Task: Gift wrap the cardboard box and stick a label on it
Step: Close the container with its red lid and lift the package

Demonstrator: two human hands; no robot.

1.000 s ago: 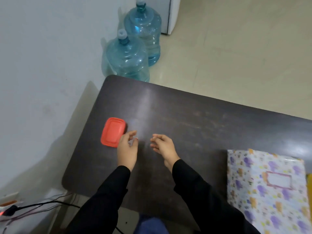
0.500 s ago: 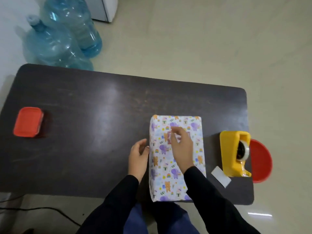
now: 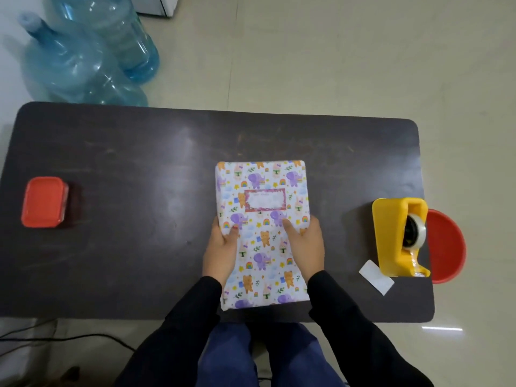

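On the table [image 3: 139, 163], near edge | our left hand [image 3: 222, 251] and right hand [image 3: 305, 247] gripped the wrapped cardboard box [image 3: 262, 275] by its sides, thumbs on top | label [image 3: 264, 200] was on | we judged rubbing its corners flat wise.

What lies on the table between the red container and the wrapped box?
Nothing: in the head view the table is bare between the red container and the wrapped box, up to the left hand gripping the box's left edge.
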